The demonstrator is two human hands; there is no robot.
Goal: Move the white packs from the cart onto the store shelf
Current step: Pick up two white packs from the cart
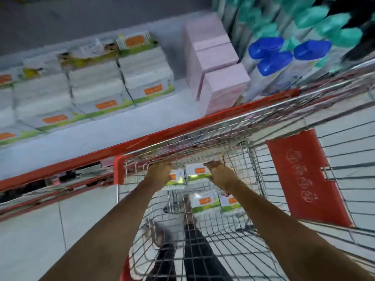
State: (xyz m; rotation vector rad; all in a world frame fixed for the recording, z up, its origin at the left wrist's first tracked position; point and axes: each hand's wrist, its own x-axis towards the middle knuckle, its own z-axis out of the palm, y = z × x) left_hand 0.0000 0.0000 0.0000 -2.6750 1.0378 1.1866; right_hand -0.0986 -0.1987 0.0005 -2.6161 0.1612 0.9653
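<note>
Left hand (160, 172): extended at frame centre, fingers curled downward.
Right hand (220, 175): extended just right of it, fingers curled.

One head-worn wide-angle view looks steeply down and forward from above the cart (203, 151), close enough that both forearms fill the lower frame. The shelf (85, 138) runs across the top, tilted, perhaps from a turned head. Edges bend and blur. The floor (40, 230) shows below.

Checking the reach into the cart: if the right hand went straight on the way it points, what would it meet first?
Probably the upper white pack just beyond the right hand, though depth is unclear.
</note>
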